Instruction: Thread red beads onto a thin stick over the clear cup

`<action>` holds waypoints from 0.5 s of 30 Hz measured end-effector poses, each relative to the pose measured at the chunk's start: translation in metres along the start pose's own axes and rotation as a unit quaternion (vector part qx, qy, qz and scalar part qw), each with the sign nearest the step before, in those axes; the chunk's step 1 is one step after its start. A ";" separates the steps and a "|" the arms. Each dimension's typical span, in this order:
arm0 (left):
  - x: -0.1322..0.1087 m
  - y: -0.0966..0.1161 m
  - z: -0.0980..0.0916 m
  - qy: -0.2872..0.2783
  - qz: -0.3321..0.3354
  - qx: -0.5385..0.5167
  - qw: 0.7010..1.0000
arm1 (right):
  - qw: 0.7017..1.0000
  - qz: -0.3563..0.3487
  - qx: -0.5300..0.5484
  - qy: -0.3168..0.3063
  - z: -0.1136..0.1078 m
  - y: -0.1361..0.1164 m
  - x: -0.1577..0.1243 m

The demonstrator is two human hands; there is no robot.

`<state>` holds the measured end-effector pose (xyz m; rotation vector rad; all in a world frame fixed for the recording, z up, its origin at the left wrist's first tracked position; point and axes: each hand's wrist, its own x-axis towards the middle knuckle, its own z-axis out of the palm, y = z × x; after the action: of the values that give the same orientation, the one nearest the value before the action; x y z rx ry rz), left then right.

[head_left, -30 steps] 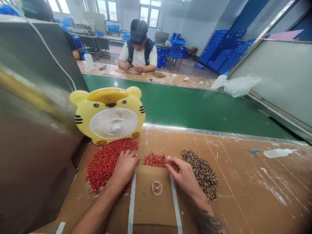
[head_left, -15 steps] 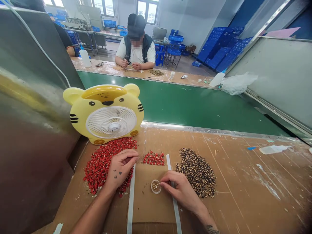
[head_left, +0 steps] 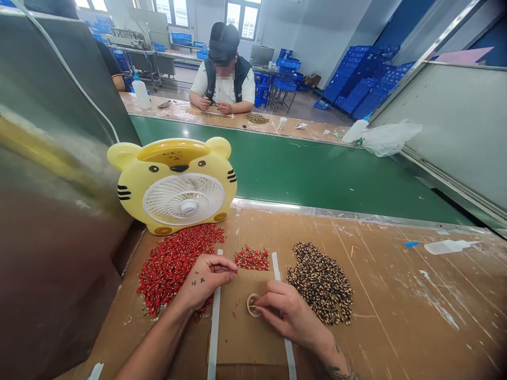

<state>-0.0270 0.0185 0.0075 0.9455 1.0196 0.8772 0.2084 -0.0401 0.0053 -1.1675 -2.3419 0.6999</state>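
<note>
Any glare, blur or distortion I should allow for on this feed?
In the head view, the far windows are washed out and a glare spot sits on the green surface; in the head view, the left hand and right hand look fairly sharp, but the thin stick at the small cup is faint; the head view looks stretched toward its edges.

Pale daylight glows in the windows (head_left: 249, 22) behind a bright, slightly hazy scene, as a white spot of glare marks the green belt (head_left: 301, 169) and a blurred yellowish reflection streaks the metal casing (head_left: 59, 200) at left; wide-angle distortion stretches the edges.
</note>
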 end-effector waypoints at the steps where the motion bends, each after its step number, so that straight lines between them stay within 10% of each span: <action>1: -0.001 -0.001 0.000 -0.005 -0.006 0.001 1.000 | 1.000 -0.003 -0.004 0.002 0.000 0.000 0.000; 15: 0.001 -0.006 0.002 -0.029 -0.004 -0.024 0.999 | 0.997 -0.031 -0.072 -0.016 0.001 0.007 0.003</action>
<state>-0.0244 0.0170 0.0022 0.9210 0.9479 0.8583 0.2106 -0.0341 0.0012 -1.1459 -2.4785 0.5402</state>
